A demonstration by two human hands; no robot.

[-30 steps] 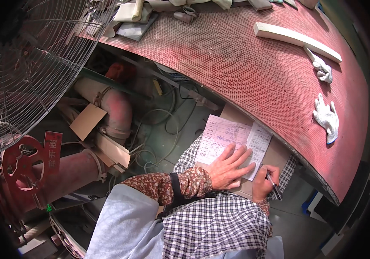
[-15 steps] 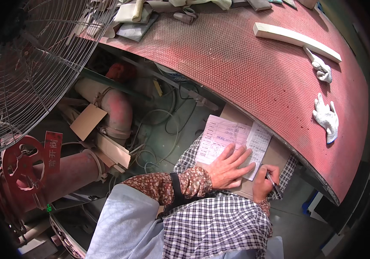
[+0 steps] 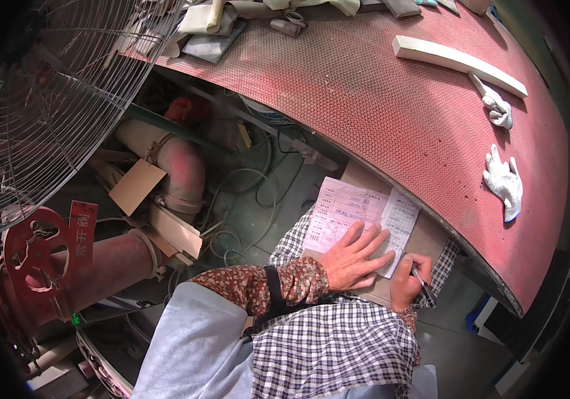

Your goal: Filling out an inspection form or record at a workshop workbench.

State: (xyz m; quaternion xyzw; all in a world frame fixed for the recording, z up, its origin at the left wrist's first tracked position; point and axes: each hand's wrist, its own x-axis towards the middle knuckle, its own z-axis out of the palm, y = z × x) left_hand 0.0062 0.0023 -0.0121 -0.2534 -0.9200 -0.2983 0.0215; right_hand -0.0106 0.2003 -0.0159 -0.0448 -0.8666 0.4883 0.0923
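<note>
In the head view, a pink printed form sheet [image 3: 333, 223] lies right of the frame's centre, with a white handwritten page [image 3: 401, 223] along its right side, both over a flat brown board [image 3: 431, 241]. Dark handwriting fills some of the form's upper rows, and lines run down the white page; whether the lower rows are filled is too small to tell, and the left hand [image 3: 351, 263] covers part of them. Its fingers are spread flat across both papers. The right hand [image 3: 404, 284], just beside the white page's lower corner, has its fingers curled round a slim black pen [image 3: 425, 288]; I cannot tell whether the tip meets the paper.

Against the frame half a second earlier, the whole picture sits slightly further right; hands, pen and papers keep the same arrangement, and no new writing can be made out.
</note>
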